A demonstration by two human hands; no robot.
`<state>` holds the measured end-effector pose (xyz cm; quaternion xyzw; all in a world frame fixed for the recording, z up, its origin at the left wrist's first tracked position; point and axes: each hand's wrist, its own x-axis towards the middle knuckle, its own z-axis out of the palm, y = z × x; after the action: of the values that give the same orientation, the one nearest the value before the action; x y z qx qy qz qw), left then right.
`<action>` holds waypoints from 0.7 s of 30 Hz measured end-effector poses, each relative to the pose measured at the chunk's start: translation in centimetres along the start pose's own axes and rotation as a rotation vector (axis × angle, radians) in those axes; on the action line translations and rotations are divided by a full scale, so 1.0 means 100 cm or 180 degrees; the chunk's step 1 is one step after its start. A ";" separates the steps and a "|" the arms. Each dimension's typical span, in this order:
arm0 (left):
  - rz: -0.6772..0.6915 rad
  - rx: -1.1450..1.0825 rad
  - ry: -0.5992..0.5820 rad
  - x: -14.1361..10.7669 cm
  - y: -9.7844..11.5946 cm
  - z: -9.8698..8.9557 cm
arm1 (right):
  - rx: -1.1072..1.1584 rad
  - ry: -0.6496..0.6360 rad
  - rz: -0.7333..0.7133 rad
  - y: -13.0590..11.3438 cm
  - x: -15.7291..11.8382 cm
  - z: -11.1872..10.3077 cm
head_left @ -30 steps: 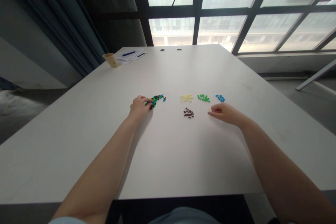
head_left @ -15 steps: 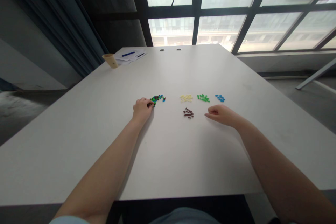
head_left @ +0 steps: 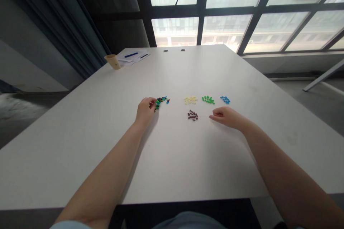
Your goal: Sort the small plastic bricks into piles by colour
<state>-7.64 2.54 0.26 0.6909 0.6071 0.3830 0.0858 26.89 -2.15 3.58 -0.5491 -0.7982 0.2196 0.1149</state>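
My left hand (head_left: 146, 110) is at the near left side of a mixed pile of small bricks (head_left: 161, 101) in green, blue and dark brown. Its fingers are curled towards the thumb, with a speck of green showing between them; I cannot make out what they pinch. My right hand (head_left: 225, 116) rests on the table, loosely closed with nothing seen in it. To its left lie dark brown bricks (head_left: 192, 115). Beyond it are separate groups of pale yellow bricks (head_left: 190, 100), green bricks (head_left: 208, 100) and blue bricks (head_left: 225, 100).
The white table (head_left: 172, 157) extends towards the windows. At its far left stand a tan cup (head_left: 113, 62) and papers (head_left: 133, 58) with a blue pen (head_left: 131, 55) on top. Two dark round discs (head_left: 166, 50) are near the far edge.
My left hand has shifted slightly up and its fingers have drawn back a little, so more of the mixed pile's near side shows. My right hand has stayed put.
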 end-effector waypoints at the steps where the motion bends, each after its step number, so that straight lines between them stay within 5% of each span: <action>1: -0.0019 -0.0134 0.0028 0.000 0.001 0.000 | -0.0001 -0.0001 -0.0007 0.000 0.000 0.000; 7: -0.0338 -0.1862 -0.0171 -0.007 0.030 0.004 | -0.0019 0.0023 -0.0031 -0.001 -0.001 0.000; 11: -0.0498 -0.3445 -0.0787 -0.025 0.071 0.005 | -0.0017 0.0007 -0.0020 -0.002 -0.001 0.000; 13: -0.0638 -0.3946 -0.1522 -0.035 0.087 0.004 | -0.0021 -0.0012 -0.0021 -0.002 -0.001 0.001; 16: -0.0561 -0.4324 -0.2336 -0.045 0.102 0.000 | -0.0025 -0.0014 -0.0030 0.001 0.000 0.003; 21: -0.0139 -0.4140 -0.2528 -0.050 0.109 -0.005 | -0.0019 -0.0024 -0.0075 0.005 0.003 0.005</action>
<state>0.62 -4.86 4.88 0.5749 0.1963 0.3845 0.6951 27.00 -1.88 2.93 -0.5391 -0.8057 0.2180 0.1129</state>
